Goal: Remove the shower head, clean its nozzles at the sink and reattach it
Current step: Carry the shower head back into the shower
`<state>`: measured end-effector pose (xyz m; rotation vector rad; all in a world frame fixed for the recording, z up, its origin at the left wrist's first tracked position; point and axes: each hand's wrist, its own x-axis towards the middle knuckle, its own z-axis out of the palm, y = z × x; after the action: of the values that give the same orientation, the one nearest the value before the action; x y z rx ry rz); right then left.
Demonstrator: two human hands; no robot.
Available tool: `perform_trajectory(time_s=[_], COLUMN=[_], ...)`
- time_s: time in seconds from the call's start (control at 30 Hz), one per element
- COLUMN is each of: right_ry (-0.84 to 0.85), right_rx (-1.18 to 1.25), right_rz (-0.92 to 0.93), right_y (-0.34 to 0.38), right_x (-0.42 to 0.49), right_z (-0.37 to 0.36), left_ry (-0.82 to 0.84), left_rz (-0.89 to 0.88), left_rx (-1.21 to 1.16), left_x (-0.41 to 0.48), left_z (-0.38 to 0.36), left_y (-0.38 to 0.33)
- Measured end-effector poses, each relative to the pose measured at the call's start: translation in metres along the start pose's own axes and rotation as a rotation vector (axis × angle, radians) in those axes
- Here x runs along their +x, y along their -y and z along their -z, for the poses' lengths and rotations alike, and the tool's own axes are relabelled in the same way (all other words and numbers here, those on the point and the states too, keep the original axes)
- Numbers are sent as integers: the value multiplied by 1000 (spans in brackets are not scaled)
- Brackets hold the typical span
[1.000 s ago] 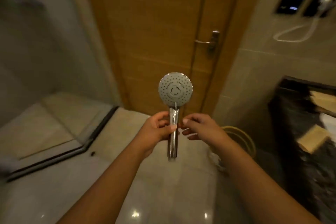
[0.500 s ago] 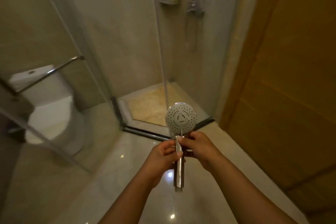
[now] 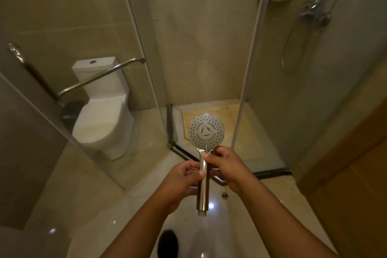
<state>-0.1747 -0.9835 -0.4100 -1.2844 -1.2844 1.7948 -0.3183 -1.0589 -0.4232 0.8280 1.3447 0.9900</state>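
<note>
A chrome shower head [image 3: 206,132] with a round grey nozzle face stands upright in front of me, face toward the camera, its handle hanging down with a free end and no hose on it. My left hand [image 3: 184,180] grips the middle of the handle. My right hand [image 3: 226,165] pinches the handle just under the round head. Inside the glass shower stall at the upper right hang the mixer valve [image 3: 313,11] and the loose hose [image 3: 291,48].
The glass shower enclosure [image 3: 209,48] stands straight ahead with its raised sill [image 3: 270,173] on the floor. A white toilet [image 3: 102,115] sits at the left behind a glass panel with a chrome bar [image 3: 100,77]. A wooden door [image 3: 356,184] is on the right.
The view has swung left from the wooden door to the shower stall and toilet. My right hand has closed onto the handle below the head. The shower head stays upright.
</note>
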Motion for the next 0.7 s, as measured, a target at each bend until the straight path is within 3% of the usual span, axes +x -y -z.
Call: perform_trajectory(time_s=[0.17, 0.4, 0.7], right_ry=[-57, -266, -520], right_rx=[18, 140, 210], right_rz=[-1, -36, 100], right_y=[25, 80, 157], right_x=[124, 273, 418], right_z=[-34, -69, -16], left_ry=[49, 154, 339], left_rz=[50, 79, -20], left_rx=[-55, 14, 194], left_x=[108, 253, 429], left_z=[74, 158, 154], left_y=[-22, -98, -201])
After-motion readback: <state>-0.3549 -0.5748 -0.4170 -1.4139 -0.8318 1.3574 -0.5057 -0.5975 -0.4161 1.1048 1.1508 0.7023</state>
